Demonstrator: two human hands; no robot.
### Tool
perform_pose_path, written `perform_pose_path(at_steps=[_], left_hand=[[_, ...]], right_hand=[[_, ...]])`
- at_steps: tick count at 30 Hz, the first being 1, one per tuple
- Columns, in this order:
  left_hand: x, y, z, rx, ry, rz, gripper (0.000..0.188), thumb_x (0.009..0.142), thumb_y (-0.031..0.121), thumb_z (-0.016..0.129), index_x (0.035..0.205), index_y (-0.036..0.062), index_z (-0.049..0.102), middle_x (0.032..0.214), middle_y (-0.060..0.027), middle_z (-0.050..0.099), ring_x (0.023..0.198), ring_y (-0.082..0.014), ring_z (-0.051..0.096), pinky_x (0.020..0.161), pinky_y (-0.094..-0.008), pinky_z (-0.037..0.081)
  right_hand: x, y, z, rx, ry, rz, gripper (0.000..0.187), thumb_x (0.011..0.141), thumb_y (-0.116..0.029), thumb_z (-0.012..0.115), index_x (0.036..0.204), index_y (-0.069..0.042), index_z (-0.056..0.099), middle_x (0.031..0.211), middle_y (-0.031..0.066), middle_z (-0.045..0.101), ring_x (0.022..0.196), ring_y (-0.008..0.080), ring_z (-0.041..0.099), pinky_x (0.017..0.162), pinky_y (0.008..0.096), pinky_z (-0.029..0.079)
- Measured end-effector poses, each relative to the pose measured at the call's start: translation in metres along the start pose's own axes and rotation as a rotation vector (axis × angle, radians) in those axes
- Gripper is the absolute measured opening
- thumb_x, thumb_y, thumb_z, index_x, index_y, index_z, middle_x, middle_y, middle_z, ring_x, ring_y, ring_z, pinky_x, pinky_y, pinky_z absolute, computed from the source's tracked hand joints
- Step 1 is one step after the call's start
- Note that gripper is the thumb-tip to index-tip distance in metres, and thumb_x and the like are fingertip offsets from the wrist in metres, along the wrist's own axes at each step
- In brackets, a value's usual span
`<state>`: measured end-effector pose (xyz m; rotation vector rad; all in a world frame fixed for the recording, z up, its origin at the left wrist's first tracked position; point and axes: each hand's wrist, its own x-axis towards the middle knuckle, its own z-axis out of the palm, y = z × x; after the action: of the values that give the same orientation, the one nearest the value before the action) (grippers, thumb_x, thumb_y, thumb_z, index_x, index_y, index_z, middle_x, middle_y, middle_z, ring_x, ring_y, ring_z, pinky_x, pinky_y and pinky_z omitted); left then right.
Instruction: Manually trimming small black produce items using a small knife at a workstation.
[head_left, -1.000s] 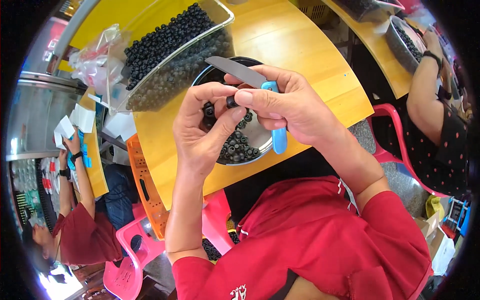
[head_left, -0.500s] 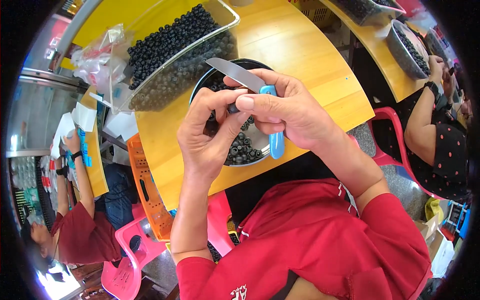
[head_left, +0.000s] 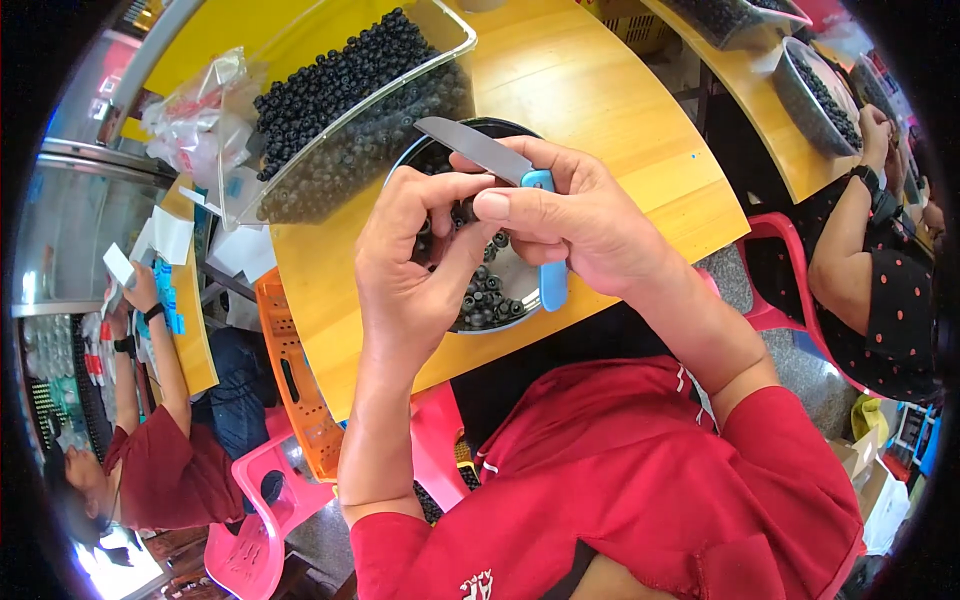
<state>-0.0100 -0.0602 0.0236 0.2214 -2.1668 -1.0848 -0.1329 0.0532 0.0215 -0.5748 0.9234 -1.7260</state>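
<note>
A folding knife with a blue handle (head_left: 553, 283) and a bare steel blade (head_left: 478, 146) is gripped in my right hand (head_left: 590, 225), the blade pointing up and left. My left hand (head_left: 405, 265) is curled with thumb and forefinger pinched near my right thumb. A small dark round fruit, like a blueberry, is partly hidden between the fingertips. Beneath both hands stands a round bowl (head_left: 522, 318) with a pale inside. Several dark round fruits (head_left: 488, 300) lie in it; my hands cover much of the bowl.
A clear plastic bin (head_left: 350, 115) heaped with dark fruits stands at the far left on the wooden table (head_left: 620, 130), beside crumpled plastic bags (head_left: 205, 120). An orange crate (head_left: 295, 380) is left of the table. Other people sit at the left and right, the right one by a bowl (head_left: 815, 100).
My fingertips have shifted slightly, and the fruit shows less between them. The knife handle has tilted a little. At the left, another person's hand has moved a white card.
</note>
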Motion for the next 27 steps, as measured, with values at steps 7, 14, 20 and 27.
perform_pose_path(at_steps=[7,14,20,27], left_hand=[[-0.007,-0.007,0.005,-0.273,0.072,-0.05,0.023,0.077,-0.005,0.071,0.098,0.0054,0.066,0.075,0.0042,0.041,0.065,-0.0056,0.038,0.057,-0.0185,0.03],[-0.001,-0.003,-0.004,0.02,-0.006,0.053,0.023,0.076,-0.006,0.071,0.096,0.0049,0.067,0.076,0.0035,0.045,0.065,-0.0058,0.038,0.056,-0.0188,0.03],[-0.007,-0.011,0.002,-0.41,0.03,-0.054,0.024,0.077,-0.006,0.071,0.098,0.0027,0.066,0.077,0.0031,0.045,0.07,-0.0072,0.04,0.062,-0.02,0.032],[-0.011,-0.011,0.003,-0.726,0.054,-0.18,0.023,0.079,0.0,0.072,0.101,0.0025,0.065,0.081,0.0036,0.048,0.073,-0.0065,0.042,0.065,-0.0199,0.033]], right_hand=[[0.002,0.0,-0.007,0.195,-0.121,0.081,0.035,0.086,-0.014,0.068,0.117,-0.003,0.059,0.073,-0.0055,0.051,0.053,-0.0018,0.036,0.045,0.0155,0.028],[0.001,-0.003,0.0,-0.114,0.007,-0.015,0.033,0.086,-0.017,0.069,0.115,-0.003,0.061,0.074,-0.0056,0.052,0.054,-0.0019,0.038,0.045,0.0149,0.03],[0.002,-0.007,-0.002,0.044,-0.098,0.041,0.033,0.086,-0.017,0.069,0.114,-0.002,0.061,0.073,-0.0057,0.051,0.053,-0.0015,0.038,0.045,0.0157,0.03],[0.001,-0.007,0.0,0.043,-0.111,0.035,0.03,0.088,-0.019,0.067,0.112,-0.002,0.062,0.068,-0.0056,0.051,0.051,-0.0007,0.037,0.044,0.0164,0.029]])
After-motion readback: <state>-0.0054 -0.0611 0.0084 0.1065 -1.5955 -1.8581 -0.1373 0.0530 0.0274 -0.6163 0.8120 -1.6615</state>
